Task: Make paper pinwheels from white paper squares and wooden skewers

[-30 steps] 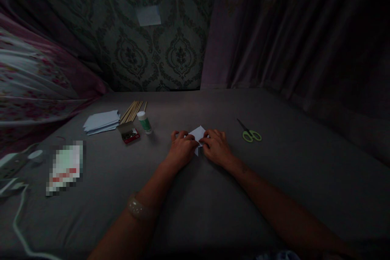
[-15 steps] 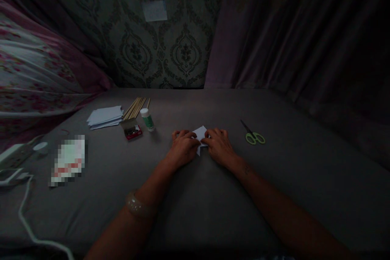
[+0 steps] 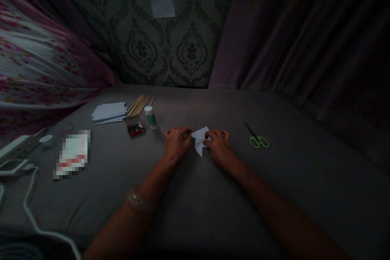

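A small piece of white folded paper (image 3: 199, 135), with pointed corners like a pinwheel, sits between my hands over the grey cloth. My right hand (image 3: 222, 147) grips its right side, thumb and fingers closed on the paper. Just left of the paper is my left hand (image 3: 177, 143), fingers curled and thumb drawn in near the index finger. Whatever that pinch may hold is too small and dark to make out. One paper flap points down toward me. Green-handled scissors (image 3: 258, 141) lie to the right of my right hand.
Left of my hands stand a white-and-green glue bottle (image 3: 150, 118) and an open red box (image 3: 136, 129) of small metal pieces. Behind them are thin wooden sticks (image 3: 138, 105) and stacked white paper (image 3: 109, 112). A power strip (image 3: 20, 148) with a white cable lies far left.
My left hand has come off the paper and moved slightly left, uncovering more of it. My right hand still grips the paper. The whole view has shifted a little.
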Tool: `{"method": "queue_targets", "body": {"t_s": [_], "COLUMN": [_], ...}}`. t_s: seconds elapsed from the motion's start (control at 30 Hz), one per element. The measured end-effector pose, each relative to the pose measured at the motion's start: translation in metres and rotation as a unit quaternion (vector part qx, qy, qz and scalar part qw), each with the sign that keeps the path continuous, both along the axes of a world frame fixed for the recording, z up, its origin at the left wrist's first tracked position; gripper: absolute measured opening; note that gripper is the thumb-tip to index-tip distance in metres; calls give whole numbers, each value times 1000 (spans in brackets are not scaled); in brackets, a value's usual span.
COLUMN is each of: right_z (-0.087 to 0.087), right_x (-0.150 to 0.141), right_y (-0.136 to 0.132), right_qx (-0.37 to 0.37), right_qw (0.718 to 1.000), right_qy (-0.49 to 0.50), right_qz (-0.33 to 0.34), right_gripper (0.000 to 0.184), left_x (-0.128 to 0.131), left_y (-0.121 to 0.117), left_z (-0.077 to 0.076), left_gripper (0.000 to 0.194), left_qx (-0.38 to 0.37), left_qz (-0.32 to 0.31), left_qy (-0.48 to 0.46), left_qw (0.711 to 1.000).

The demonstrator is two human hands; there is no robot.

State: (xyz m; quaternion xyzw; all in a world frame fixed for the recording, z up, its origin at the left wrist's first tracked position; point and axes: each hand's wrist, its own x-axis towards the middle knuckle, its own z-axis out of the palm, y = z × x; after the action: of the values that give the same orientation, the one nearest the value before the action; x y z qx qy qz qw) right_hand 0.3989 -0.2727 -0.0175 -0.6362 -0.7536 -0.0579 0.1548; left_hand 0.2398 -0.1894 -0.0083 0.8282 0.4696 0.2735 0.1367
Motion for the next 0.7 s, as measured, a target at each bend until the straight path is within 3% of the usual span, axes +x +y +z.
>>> {"method": "queue_targets", "body": {"t_s": [0.3,0.47,0.7], "right_z": [-10,-13,-12], "right_x": [9,10,5], "right_y": [5,7,3], "right_qx": [4,52,79], "right_qw": [983,966,985], "right_qy": [167,220,144], "right_qz": [-72,-127,-57], "right_gripper": [42,42,34], "left_x": [1,0,0], "left_y": [0,0,2], "left_z": [6,8,2], "left_gripper": [22,24,24], "left_qx": [-19,-21,-17], "left_qz": [36,42,40], "left_qy": [-8,-13,-17], "left_qw": [999,999,999]}}
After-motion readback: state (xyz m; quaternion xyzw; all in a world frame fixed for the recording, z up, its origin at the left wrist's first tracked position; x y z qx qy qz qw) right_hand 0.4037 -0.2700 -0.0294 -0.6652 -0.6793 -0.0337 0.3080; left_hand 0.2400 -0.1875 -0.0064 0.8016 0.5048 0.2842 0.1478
